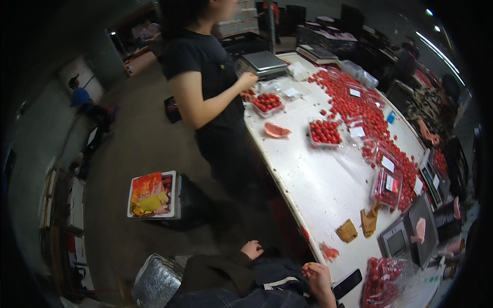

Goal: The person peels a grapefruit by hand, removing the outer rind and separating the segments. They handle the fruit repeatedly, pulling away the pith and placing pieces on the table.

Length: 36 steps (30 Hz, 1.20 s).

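My left hand rests low in front of me beside the table, over dark clothing, with nothing visible in it. At the table's near edge is my right hand, its fingers curled; whether they hold something small is unclear. Right beside that hand a black smartphone lies on the white table. A clear plastic bag of red cherry tomatoes sits further right. Just beyond my right hand lies a crumpled pink scrap, with brown crumpled pieces past it.
A loose heap of cherry tomatoes covers the table's far side, among filled clear punnets. Digital scales stand at the right. A person in black works at the left edge. A white foam box stands left, beyond a silver foil-covered object.
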### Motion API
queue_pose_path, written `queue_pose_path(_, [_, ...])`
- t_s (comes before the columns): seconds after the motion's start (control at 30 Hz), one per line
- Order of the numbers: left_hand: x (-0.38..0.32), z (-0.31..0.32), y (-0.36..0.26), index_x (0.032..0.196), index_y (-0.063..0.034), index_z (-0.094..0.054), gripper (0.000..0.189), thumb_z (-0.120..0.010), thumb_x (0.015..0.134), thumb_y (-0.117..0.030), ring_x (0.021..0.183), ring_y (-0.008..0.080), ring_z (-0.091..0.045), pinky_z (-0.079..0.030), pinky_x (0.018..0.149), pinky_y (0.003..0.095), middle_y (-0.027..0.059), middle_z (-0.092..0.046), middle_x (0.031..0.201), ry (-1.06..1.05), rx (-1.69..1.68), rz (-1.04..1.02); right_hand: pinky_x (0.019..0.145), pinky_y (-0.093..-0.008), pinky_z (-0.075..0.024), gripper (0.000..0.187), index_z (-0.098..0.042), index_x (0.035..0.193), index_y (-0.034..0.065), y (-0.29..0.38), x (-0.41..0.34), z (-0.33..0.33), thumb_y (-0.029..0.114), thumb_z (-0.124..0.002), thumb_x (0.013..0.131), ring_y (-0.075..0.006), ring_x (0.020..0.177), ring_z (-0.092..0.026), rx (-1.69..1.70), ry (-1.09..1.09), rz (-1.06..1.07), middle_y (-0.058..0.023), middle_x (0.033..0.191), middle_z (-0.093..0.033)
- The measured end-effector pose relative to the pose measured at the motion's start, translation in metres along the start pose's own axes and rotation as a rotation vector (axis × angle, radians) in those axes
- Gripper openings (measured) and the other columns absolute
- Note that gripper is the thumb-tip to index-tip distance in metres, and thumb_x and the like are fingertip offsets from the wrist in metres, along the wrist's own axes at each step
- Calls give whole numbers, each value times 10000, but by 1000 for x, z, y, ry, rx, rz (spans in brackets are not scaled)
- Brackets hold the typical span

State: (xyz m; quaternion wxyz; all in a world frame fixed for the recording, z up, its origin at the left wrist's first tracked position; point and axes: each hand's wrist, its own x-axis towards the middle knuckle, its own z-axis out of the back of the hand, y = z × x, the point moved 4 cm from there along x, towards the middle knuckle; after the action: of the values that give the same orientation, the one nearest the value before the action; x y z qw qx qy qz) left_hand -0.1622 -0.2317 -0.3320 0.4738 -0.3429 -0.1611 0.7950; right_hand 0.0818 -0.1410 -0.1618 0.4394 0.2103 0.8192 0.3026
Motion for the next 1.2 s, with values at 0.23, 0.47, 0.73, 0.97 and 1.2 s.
queue_pose_path(0.23, [25, 67, -66, 859, -2, -616, 97, -575, 776, -30, 856, 252, -599, -467, 744, 293, 131, -613, 939, -378, -307, -403, 516, -267, -422, 248, -615, 724, -12, -15, 7, 6, 196, -528, 829, -132, 532, -544, -696, -54, 140, -72, 582, -584])
queue_pose_path(0.47, [66, 94, -142, 915, 7, -607, 138, -536, 798, -15, 831, 233, -595, -459, 751, 295, 123, -619, 921, -274, -405, -569, 492, -282, -433, 347, -600, 641, -13, -28, 15, 23, 256, -530, 850, -137, 483, -542, -703, -146, -198, -69, 544, -575])
queue_pose_path(0.73, [35, 34, -190, 1190, 82, -416, 530, -341, 910, -362, 1136, 300, -449, -347, 969, 384, 223, -470, 1203, 924, -1685, 443, 609, -299, -439, 52, -534, 738, -5, 44, 19, -21, 19, -535, 784, -220, 689, -554, -672, -368, 764, -109, 767, -556])
queue_pose_path(0.97, [37, 37, -195, 1071, 43, -500, 373, -356, 920, -266, 1119, 306, -469, -348, 990, 390, 190, -524, 1141, 802, -1627, 506, 894, -391, -397, 256, -545, 965, -35, 53, 35, -59, 69, -595, 737, -313, 1000, -523, -1026, -292, 1076, -145, 1018, -561])
queue_pose_path(1.2, [51, 40, -166, 1052, 24, -534, 298, -382, 917, -194, 1079, 277, -516, -397, 964, 366, 167, -559, 1115, 873, -1906, 484, 973, -404, -338, 351, -520, 1076, -53, 44, 46, -83, 114, -570, 772, -325, 1092, -477, -1200, -155, 1036, -184, 1110, -528])
